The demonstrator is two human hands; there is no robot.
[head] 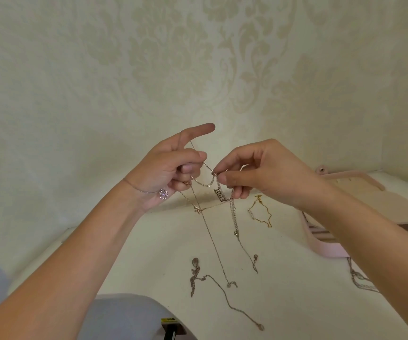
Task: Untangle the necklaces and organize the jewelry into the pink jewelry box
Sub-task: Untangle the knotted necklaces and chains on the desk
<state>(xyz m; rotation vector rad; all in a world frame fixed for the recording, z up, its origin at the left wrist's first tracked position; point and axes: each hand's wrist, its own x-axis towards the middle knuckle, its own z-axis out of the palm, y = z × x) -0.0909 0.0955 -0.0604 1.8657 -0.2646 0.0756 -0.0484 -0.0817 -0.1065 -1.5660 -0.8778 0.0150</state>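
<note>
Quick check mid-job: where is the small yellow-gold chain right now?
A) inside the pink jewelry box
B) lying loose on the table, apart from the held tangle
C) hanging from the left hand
B: the small yellow-gold chain lies alone on the table, separate from the tangle that the left hand and right hand hold up.

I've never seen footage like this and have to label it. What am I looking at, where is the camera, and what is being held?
No machine here: the one picture comes from a camera worn on a person's head, looking down at two bare hands. The left hand and the right hand each pinch tangled necklaces, held up over a white table. On the table lie a gold chain, a silver chain and, at the right, a pink jewelry box, partly hidden by the right arm.
</note>
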